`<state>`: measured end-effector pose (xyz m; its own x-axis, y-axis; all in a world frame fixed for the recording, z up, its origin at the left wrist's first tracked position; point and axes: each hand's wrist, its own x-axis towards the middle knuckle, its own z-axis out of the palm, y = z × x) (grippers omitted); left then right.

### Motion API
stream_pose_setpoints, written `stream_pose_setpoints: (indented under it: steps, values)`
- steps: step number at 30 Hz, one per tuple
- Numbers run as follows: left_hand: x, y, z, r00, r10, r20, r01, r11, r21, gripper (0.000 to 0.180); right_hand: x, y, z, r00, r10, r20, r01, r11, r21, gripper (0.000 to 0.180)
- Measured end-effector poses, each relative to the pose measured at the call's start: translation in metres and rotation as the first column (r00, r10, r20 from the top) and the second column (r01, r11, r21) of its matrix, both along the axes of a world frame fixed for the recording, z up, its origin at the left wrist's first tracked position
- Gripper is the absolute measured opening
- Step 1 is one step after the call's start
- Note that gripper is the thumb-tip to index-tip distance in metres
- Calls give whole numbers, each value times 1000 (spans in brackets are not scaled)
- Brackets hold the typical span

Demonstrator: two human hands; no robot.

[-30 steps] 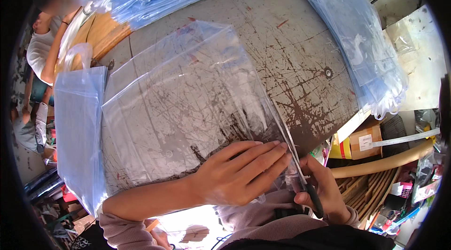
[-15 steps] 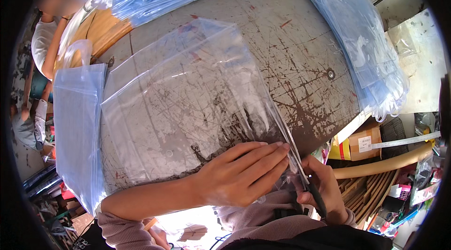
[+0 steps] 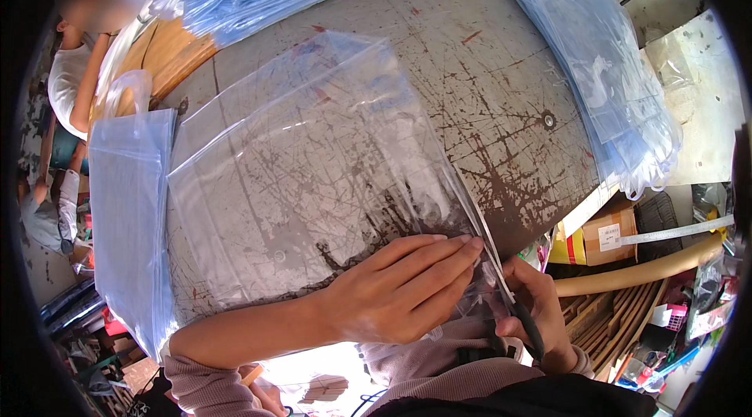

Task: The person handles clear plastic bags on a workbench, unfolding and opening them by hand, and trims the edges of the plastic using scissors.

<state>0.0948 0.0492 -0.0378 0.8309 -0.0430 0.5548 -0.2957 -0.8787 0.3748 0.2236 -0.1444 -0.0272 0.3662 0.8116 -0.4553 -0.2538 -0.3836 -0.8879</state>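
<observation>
At the far left of the frame, a stack of bluish plastic bags is seen hanging over the edge of the scratched grey surface. Next to it, toward the middle, a clear plastic sheet lies flat on the surface, its near right corner under the hands. The left hand, lower centre, is laid palm-down on that corner, its fingers straight, held together and pressed onto the plastic rather than closed around anything. Just to its right, a pair of scissors is held along the sheet's right edge, the thin blades lying against the plastic; the right hand is wrapped about the dark handles, fingers clamped on them. Whether the blades are parted cannot be told.

The step in hand is judged to be a trimming cut along the right edge. The next move appears to call for the sheet to be kept taut under the left hand while the blades are guided along the edge. More blue bags are piled at the upper right.
</observation>
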Motion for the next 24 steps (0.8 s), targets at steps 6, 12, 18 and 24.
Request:
stream_pose_setpoints:
  steps: [6,12,18,24]
  values:
    - [-1,0,0,1000,-2,-16,3,1000,7,27,0,0,1,999,-19,-34,19,1000,13,65]
    - [-1,-1,0,1000,5,-15,-5,1000,0,27,0,-1,1,1000,-4,2,4,1000,-4,62]
    - [0,-1,0,1000,1,3,-1,1000,8,28,-2,-1,-1,994,-49,-96,51,998,20,61]
    - [-1,0,1,1000,-23,8,23,999,-39,28,1,4,1,995,-16,-97,22,998,55,59]
